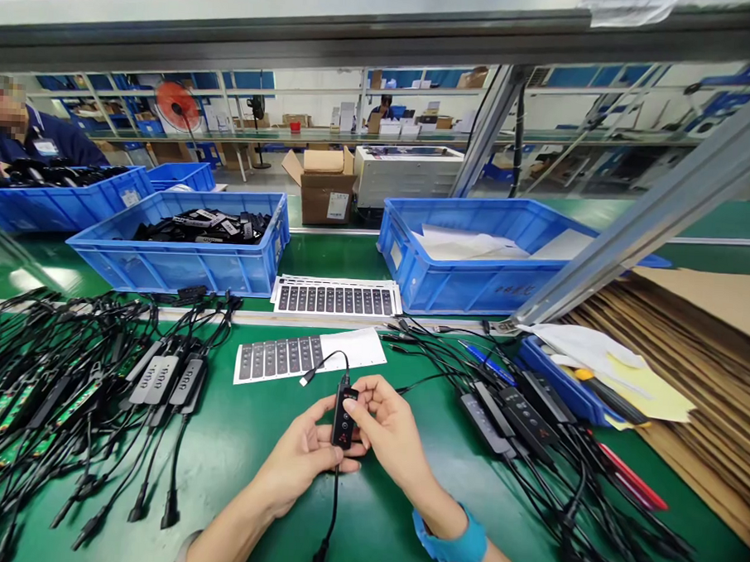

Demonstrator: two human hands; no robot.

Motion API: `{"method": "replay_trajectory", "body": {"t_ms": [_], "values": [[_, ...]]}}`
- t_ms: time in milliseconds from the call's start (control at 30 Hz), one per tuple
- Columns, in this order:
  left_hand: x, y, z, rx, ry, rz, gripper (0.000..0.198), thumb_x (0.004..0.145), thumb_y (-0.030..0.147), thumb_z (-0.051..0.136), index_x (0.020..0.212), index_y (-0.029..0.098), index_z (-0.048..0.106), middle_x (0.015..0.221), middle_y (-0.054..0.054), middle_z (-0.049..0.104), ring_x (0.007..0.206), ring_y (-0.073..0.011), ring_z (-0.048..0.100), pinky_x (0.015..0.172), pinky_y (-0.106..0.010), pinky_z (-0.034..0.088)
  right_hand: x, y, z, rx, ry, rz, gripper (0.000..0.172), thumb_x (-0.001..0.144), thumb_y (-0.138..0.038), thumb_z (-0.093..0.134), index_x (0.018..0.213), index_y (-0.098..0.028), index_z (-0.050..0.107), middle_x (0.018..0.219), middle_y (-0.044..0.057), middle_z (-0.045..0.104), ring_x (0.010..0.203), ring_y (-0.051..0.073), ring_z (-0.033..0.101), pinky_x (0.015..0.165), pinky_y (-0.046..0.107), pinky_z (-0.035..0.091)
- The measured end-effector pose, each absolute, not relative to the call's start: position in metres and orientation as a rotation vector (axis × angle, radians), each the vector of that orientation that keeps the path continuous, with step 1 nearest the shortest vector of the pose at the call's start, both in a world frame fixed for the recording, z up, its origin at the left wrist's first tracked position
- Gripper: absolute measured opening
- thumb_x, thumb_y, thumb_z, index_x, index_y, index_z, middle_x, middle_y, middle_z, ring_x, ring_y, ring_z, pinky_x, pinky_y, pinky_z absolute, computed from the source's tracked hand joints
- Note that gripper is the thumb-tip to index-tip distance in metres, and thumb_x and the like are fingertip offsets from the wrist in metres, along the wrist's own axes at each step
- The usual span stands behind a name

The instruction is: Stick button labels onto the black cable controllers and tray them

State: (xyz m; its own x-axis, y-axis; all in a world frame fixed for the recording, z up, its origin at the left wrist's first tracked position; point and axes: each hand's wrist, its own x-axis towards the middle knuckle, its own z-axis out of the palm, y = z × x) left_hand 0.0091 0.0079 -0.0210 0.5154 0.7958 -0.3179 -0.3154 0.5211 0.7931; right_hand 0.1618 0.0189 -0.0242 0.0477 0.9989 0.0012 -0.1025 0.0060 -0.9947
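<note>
A small black in-line cable controller [344, 416] with buttons is held upright above the green table [237, 441]. My left hand [302, 456] grips it from below and behind. My right hand [387, 426] pinches its right side with fingertips on the face. Its thin black cable [332, 511] hangs down toward me, and a short lead with a plug [309, 377] loops off the top. A partly used sheet of grey stickers [285, 357] lies just beyond my hands.
A pile of unlabelled controllers and cables [65, 383] lies left; finished ones [518, 420] lie right. A full sticker sheet [335, 298], blue bins [183, 260] [474, 281], a blue tray [557, 384], stacked cardboard [686, 394] and a slanted metal post [631, 234] surround them. Another person [27, 129] works far left.
</note>
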Motion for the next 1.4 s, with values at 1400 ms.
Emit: {"method": "replay_trajectory", "body": {"t_ms": [1400], "values": [[0.0124, 0.0045, -0.0186, 0.870, 0.834, 0.780, 0.075, 0.070, 0.037, 0.080, 0.133, 0.015, 0.045, 0.092, -0.010, 0.072, 0.083, -0.0221, 0.070, 0.068, -0.029, 0.053, 0.1631, 0.0194, -0.0297, -1.303, -1.148, 1.075, 0.053, 0.073, -0.031, 0.071, 0.120, -0.024, 0.046, 0.068, -0.007, 0.050, 0.053, 0.012, 0.052, 0.044, 0.021, 0.048]]}}
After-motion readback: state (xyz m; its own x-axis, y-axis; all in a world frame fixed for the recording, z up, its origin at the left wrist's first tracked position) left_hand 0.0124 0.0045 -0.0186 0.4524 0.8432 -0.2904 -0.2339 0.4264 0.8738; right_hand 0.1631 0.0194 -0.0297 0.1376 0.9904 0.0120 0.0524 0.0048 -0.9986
